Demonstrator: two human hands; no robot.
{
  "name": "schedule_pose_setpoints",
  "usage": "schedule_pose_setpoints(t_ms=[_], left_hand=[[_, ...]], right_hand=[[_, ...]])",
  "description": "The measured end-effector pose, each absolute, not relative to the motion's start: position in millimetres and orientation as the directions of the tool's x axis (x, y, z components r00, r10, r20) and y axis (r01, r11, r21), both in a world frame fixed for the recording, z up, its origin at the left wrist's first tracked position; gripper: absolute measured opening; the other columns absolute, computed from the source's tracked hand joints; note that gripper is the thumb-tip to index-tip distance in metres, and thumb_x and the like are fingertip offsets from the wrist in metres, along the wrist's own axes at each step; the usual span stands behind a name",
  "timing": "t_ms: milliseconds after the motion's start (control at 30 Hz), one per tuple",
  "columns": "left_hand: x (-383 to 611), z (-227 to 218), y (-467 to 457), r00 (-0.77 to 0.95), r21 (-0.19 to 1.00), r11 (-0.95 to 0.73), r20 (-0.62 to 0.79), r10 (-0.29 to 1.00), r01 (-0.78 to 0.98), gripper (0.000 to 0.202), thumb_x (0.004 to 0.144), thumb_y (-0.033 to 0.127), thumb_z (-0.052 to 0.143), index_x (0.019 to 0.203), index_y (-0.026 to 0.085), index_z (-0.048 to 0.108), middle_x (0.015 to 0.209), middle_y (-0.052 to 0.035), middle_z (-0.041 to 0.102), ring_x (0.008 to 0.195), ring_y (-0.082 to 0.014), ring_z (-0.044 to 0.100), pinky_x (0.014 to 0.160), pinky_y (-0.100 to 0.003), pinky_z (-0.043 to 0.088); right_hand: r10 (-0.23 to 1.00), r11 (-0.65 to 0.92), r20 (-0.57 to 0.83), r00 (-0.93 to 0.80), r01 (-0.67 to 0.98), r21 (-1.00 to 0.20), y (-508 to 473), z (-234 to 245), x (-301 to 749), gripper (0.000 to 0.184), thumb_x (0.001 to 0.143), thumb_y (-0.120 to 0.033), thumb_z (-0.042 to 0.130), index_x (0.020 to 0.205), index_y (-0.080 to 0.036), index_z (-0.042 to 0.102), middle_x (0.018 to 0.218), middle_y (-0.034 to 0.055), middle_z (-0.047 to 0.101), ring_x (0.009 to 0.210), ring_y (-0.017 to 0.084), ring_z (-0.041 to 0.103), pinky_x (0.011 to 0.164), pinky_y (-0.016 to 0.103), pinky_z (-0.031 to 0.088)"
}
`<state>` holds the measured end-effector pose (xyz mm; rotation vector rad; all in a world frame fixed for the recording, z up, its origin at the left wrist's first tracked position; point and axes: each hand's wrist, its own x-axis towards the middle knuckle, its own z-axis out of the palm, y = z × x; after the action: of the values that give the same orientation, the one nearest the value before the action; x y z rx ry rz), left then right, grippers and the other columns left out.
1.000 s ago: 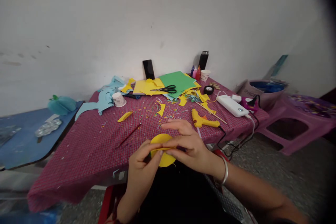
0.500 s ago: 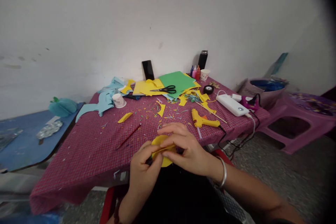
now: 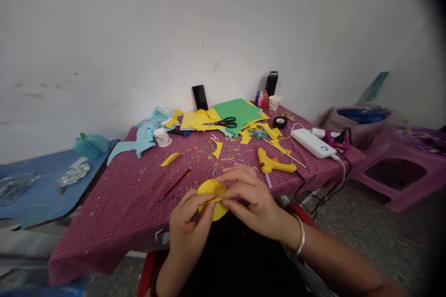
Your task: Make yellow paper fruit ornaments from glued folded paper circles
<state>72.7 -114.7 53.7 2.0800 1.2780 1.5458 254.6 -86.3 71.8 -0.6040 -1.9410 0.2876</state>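
Observation:
A round yellow paper piece (image 3: 211,190) with a fold across its middle is held above the near edge of the table. My left hand (image 3: 190,225) pinches its lower left side with thumb and fingers. My right hand (image 3: 249,199), a silver bangle on its wrist, is closed on the right side along the fold. A yellow glue gun (image 3: 273,163) lies just beyond my right hand. To the left of my hands rests a thin red pencil (image 3: 174,184).
The table wears a red checked cloth (image 3: 114,209) strewn with paper scraps. Further back lie black scissors (image 3: 223,123) on green and yellow sheets, a paper cup (image 3: 162,137), a white power bank (image 3: 311,142), a tape roll (image 3: 280,122). A pink stool (image 3: 400,167) stands to the right.
The view has shifted slightly; my hands stay on the yellow piece, the fingers moving a little along its fold.

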Motion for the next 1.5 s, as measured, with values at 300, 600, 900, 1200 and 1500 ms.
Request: schedule_pose_setpoints(t_ms=[300, 600, 900, 1200, 1500], left_hand=[[75, 52, -116, 0.092, 0.559, -0.616, 0.695, 0.713, 0.555, 0.023, 0.082, 0.006, 0.060, 0.096, 0.021, 0.069, 0.083, -0.0009, 0.068, 0.075, -0.0114, 0.065, 0.067, -0.020, 0.052], [77, 37, -119, -0.148, 0.806, -0.590, 0.578, 0.803, -0.054, 0.063, 0.087, 0.028, 0.059, 0.146, 0.027, 0.036, 0.105, -0.0074, 0.067, 0.085, -0.0182, 0.068, 0.069, -0.031, 0.060], [62, 49, -116, 0.036, 0.845, -0.515, 0.515, 0.856, 0.146, 0.035, 0.087, 0.012, 0.057, 0.118, 0.028, 0.062, 0.115, -0.0057, 0.064, 0.097, -0.0157, 0.066, 0.081, -0.027, 0.057], [64, 45, -123, 0.004, 0.566, -0.710, 0.780, 0.625, 0.419, 0.038, 0.078, 0.004, 0.064, 0.112, 0.020, 0.060, 0.104, -0.0072, 0.061, 0.099, -0.0195, 0.060, 0.087, -0.036, 0.052], [88, 42, -126, 0.076, 0.461, -0.766, 0.834, 0.546, 0.448, 0.033, 0.079, -0.001, 0.062, 0.107, 0.015, 0.060, 0.098, -0.0049, 0.064, 0.092, -0.0141, 0.062, 0.080, -0.026, 0.053]], right_hand=[[0.493, 0.857, 0.762, -0.419, 0.386, -0.342, -92, 73, 251, 0.013, 0.089, -0.016, 0.063, 0.102, -0.020, 0.064, 0.095, 0.0044, 0.069, 0.089, 0.019, 0.060, 0.083, 0.039, 0.044], [0.718, 0.696, 0.677, -0.162, 0.152, -0.702, -79, 49, 245, 0.009, 0.086, -0.011, 0.059, 0.083, -0.020, 0.059, 0.076, 0.0002, 0.063, 0.070, 0.014, 0.060, 0.064, 0.026, 0.048], [0.731, 0.566, 0.648, -0.212, -0.341, -0.751, -81, 42, 250, 0.003, 0.088, -0.020, 0.065, 0.089, -0.023, 0.065, 0.086, 0.0029, 0.068, 0.079, 0.015, 0.063, 0.069, 0.028, 0.050], [0.815, 0.289, 0.536, -0.221, -0.648, -0.705, -79, 33, 248, 0.009, 0.084, -0.023, 0.073, 0.090, -0.027, 0.066, 0.087, -0.0003, 0.068, 0.079, 0.013, 0.061, 0.069, 0.025, 0.048], [0.932, -0.028, 0.274, -0.237, -0.802, -0.596, -82, 28, 241, 0.020, 0.074, -0.032, 0.080, 0.075, -0.024, 0.062, 0.068, -0.0042, 0.056, 0.062, 0.012, 0.052, 0.055, 0.021, 0.045]])
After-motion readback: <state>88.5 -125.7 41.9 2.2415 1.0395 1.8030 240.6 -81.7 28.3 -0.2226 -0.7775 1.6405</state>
